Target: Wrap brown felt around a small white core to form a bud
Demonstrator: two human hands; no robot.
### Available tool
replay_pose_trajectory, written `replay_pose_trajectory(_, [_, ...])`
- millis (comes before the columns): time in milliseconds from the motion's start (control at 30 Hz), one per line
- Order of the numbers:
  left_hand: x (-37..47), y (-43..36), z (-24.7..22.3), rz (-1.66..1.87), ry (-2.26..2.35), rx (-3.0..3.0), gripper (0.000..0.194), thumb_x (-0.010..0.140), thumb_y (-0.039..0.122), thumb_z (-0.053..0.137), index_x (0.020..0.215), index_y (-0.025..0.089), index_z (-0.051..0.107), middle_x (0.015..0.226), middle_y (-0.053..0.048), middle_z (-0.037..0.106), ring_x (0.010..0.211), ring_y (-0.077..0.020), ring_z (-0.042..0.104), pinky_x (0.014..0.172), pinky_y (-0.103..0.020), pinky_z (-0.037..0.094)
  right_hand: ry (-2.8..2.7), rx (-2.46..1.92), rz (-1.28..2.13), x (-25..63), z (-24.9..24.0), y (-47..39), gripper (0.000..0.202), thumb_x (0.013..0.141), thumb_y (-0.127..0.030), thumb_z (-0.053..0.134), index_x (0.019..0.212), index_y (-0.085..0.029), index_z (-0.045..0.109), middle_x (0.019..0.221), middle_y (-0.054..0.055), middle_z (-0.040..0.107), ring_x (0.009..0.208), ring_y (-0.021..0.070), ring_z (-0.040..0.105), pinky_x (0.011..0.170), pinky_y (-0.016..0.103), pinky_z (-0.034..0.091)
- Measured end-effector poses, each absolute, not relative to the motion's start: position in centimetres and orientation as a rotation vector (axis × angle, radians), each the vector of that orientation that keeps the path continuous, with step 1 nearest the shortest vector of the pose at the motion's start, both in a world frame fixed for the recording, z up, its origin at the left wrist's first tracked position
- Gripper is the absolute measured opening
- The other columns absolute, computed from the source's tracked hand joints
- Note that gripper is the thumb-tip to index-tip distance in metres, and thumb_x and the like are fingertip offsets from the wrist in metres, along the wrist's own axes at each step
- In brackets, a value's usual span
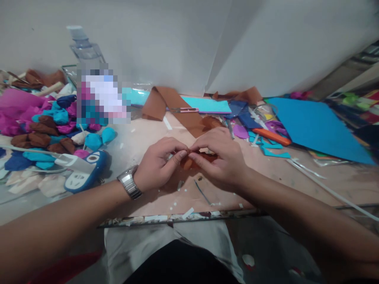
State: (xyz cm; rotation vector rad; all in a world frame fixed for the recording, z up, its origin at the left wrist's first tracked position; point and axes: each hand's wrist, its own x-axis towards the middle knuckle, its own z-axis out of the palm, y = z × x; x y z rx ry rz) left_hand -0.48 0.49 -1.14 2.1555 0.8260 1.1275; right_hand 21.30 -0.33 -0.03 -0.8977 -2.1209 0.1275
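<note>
We see the crumpled brown piece (187, 163) over the worktop (272, 183), pinched between thumb and forefinger of both the left hand (155, 163) and the right hand (225, 157) — the fingertips of the two nearly meeting. Beyond the fingers we find a brown strip (191, 123) with a slim pink tool (186, 110) lying across it; to their right, an orange cutter (274, 137) and, farther out, a blue sheet (319, 126). Left of the fingers we note a blue-and-white socket block (79, 180) and — beyond it — a heap of coloured bundles (44, 128).
</note>
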Motion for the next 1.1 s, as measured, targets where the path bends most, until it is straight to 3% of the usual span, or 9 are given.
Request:
replay_pose_trajectory(600, [-0.31, 0.05, -0.65, 1.128, 0.787, 2.282, 0.019, 0.101, 0.023, 0.054, 0.092, 0.018, 0.071, 0.087, -0.006, 0.075, 0.086, -0.0186, 0.065, 0.087, -0.035, 0.048, -2.112, -0.881, 0.123, 21.16, -0.06, -0.26, 0.014, 0.093, -0.036, 0.075, 0.090, -0.024, 0.068, 0.087, 0.001, 0.075, 0.086, 0.0204, 0.066, 0.090, 0.041, 0.042])
replay_pose_trajectory(1100, [-0.32, 0.07, -0.91, 1.131, 0.856, 2.133, 0.021, 0.102, 0.027, 0.054, 0.102, 0.017, 0.073, 0.098, -0.008, 0.075, 0.092, -0.0187, 0.067, 0.086, -0.032, 0.050, -2.114, -0.882, 0.116, 21.21, -0.02, -0.21, 0.015, 0.092, -0.037, 0.076, 0.093, -0.024, 0.069, 0.089, 0.001, 0.075, 0.088, 0.0201, 0.066, 0.091, 0.041, 0.040])
